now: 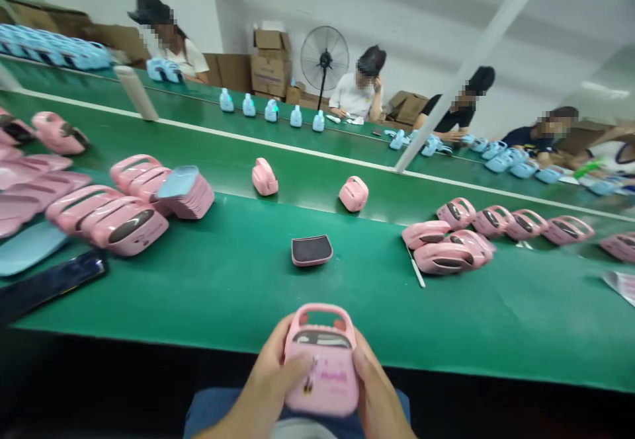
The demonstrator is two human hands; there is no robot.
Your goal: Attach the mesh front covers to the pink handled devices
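Note:
Between my two hands is a pink plastic case (322, 376) with a carry handle on top, a dark glossy window and a printed cartoon figure with lettering. My left hand (270, 379) grips its left side, thumb lying over the front. Against the right edge presses my right hand (374, 386), its fingers mostly hidden behind the case. The case is held above my lap, at the table's near edge. Just beyond it on the green table (238, 293) rests a small pink tray-like part (311, 251) with a dark inside.
Pink cases (126, 224) and stacked pink panels (191, 194) crowd the left, near a dark phone-like slab (54, 283). More pink cases (446, 254) and a white-handled thin tool (418, 272) lie right. Two pink cases stand mid-table. Several people sit opposite, with blue cases (296, 116).

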